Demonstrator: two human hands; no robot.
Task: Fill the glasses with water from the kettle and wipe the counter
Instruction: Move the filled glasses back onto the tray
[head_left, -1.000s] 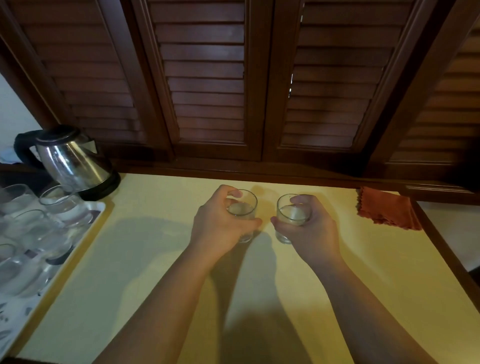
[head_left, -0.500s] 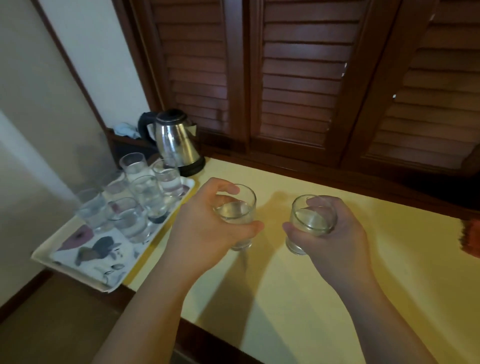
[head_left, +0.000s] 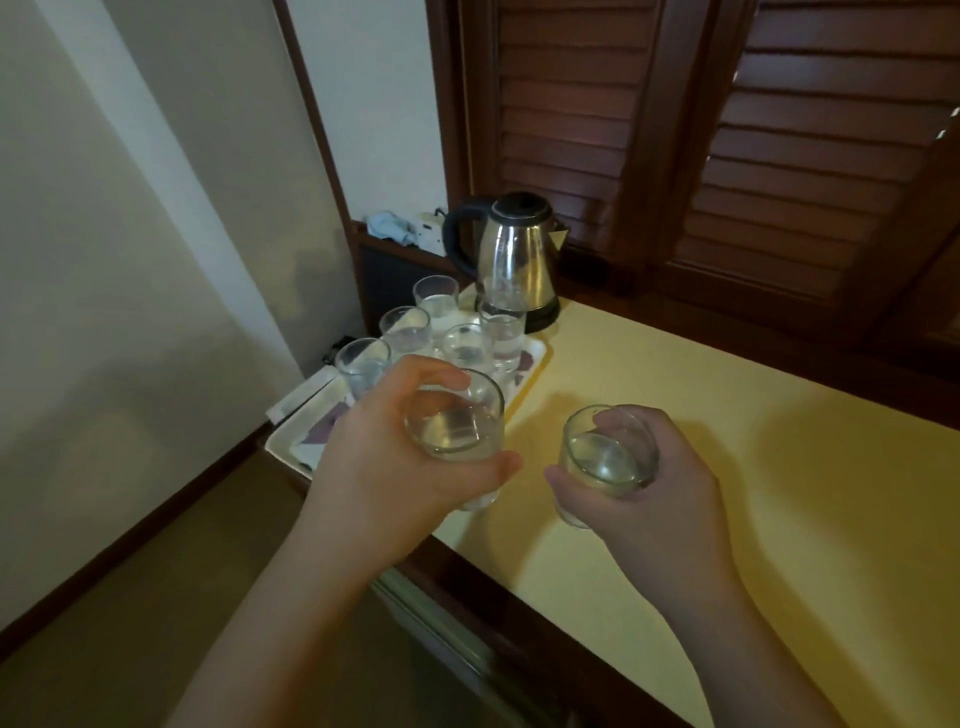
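My left hand (head_left: 384, 462) grips a clear glass (head_left: 460, 423) part full of water, held above the near end of a patterned tray (head_left: 524, 384). My right hand (head_left: 654, 499) holds a second glass (head_left: 602, 457) with water above the yellow counter (head_left: 753, 493). Several more glasses (head_left: 467, 345) with water stand on the tray. A steel kettle (head_left: 519, 254) with a black handle sits on its base at the counter's far left corner, behind the tray.
Dark wooden louvred shutters (head_left: 727, 130) run along the back of the counter. A pale wall (head_left: 130, 234) and floor lie to the left. A small blue cloth (head_left: 389, 226) rests on a ledge behind the kettle. The counter's dark front edge (head_left: 545, 639) runs diagonally below my hands.
Both hands lifted their glasses off the counter and carried them left toward the tray. My view swung left, so the orange cloth left the frame and the tray came fully into sight.
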